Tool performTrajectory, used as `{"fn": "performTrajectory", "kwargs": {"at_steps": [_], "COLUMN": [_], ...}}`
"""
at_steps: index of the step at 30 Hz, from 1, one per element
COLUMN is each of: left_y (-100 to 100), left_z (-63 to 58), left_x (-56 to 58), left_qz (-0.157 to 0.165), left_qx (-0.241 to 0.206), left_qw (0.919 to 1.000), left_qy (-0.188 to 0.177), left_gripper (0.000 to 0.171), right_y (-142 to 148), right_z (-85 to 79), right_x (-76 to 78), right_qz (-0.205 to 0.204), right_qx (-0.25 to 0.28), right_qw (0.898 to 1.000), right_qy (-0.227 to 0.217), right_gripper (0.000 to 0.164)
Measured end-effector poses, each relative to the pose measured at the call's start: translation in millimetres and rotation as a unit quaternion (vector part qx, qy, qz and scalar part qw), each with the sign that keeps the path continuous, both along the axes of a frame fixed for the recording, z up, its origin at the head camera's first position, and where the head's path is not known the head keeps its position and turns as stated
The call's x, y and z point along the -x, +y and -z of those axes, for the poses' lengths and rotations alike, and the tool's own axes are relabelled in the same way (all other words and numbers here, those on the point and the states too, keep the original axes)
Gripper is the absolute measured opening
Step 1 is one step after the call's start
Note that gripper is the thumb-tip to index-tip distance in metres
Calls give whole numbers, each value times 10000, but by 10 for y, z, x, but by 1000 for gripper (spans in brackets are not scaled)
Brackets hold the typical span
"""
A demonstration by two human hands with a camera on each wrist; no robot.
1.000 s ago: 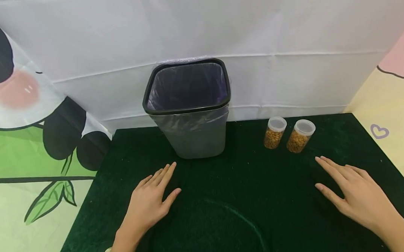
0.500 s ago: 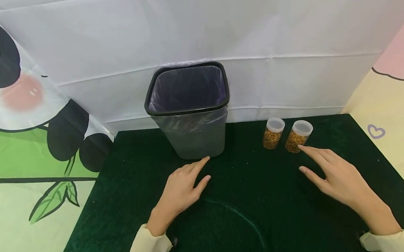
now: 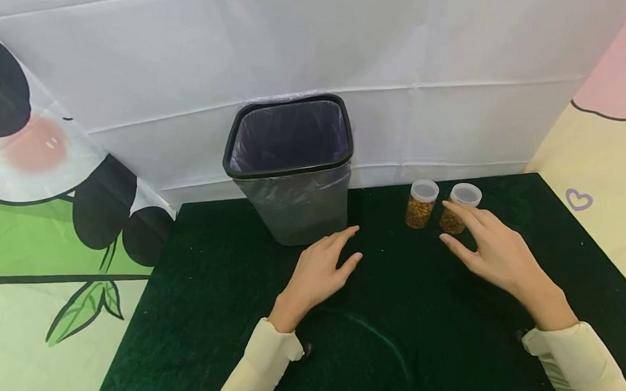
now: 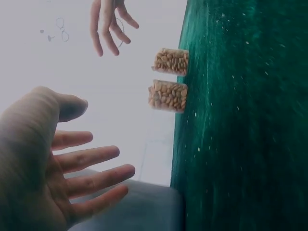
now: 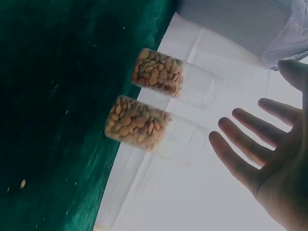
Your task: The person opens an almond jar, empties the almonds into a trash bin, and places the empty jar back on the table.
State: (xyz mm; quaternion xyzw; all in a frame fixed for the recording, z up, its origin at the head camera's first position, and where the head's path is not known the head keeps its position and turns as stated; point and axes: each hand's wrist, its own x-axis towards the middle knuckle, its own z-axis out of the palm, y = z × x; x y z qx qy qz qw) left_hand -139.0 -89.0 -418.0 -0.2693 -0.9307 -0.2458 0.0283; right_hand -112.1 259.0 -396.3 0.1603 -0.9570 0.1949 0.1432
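A: Item one, right hand (image 3: 499, 257): condition?
B: Fingers extended, thumb set apart, nothing held. It overlaps a jar in the head view; contact not confirmed.
A: Item two, near jar (image 5: 138, 124)?
B: One, clear, part-filled with brown pieces, pale lid (image 3: 466, 194). Upright, just beyond the right hand's fingers. Hazard: toppling, should a fingertip strike high before the thumb comes round; narrow form, light upper half.
A: Item three, far jar (image 3: 421, 206)?
B: One, matching, upright, ahead of the right hand and to its left. A narrow gap parts the pair. Hazard: a collateral knock, should fingers reaching round the near jar overrun that gap.
A: Item four, left hand (image 3: 319, 274)?
B: Fingers extended, holding nothing; both jars lie ahead and to its right. Hazard: collision with the far jar, if it sweeps rightward too low.
A: Item five, bin (image 3: 311, 216)?
B: One, grey, black-rimmed, film-lined; just beyond the left hand, slightly to its left. Hazard: a nudge, if that hand pushes forward.
A: Item six, desk (image 3: 161, 330)?
B: Green cloth cover, beneath both hands. Hazard: soft pile may let a bumped base rock.
A: Lid fit?
B: Cannot be told. If loose, a fall would probably spill contents.
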Motion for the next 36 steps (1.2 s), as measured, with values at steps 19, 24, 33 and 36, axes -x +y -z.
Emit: {"fn": "performTrajectory", "kwargs": {"at_steps": [19, 24, 33, 36], "left_y": [521, 669, 923, 990], "left_z": [59, 49, 28, 33], "left_x": [389, 526, 750, 806], "left_qz": [-94, -76, 44, 77], "left_qx": [-480, -526, -598, -617], "left_qw": [9978, 9969, 9964, 9959], "left_qy": [-457, -574, -596, -656], "left_gripper": [61, 64, 69, 69], "right_y": [-229, -250, -332, -353], "right_z": [-12, 22, 78, 72], "right_x": [359, 437, 575, 612], "right_qz": [455, 445, 723, 825], "right_qx": [345, 459, 778, 837], "right_qw": [9982, 9976, 9938, 9922], "right_qy": [-203, -248, -318, -408], "right_gripper": [68, 68, 69, 71]}}
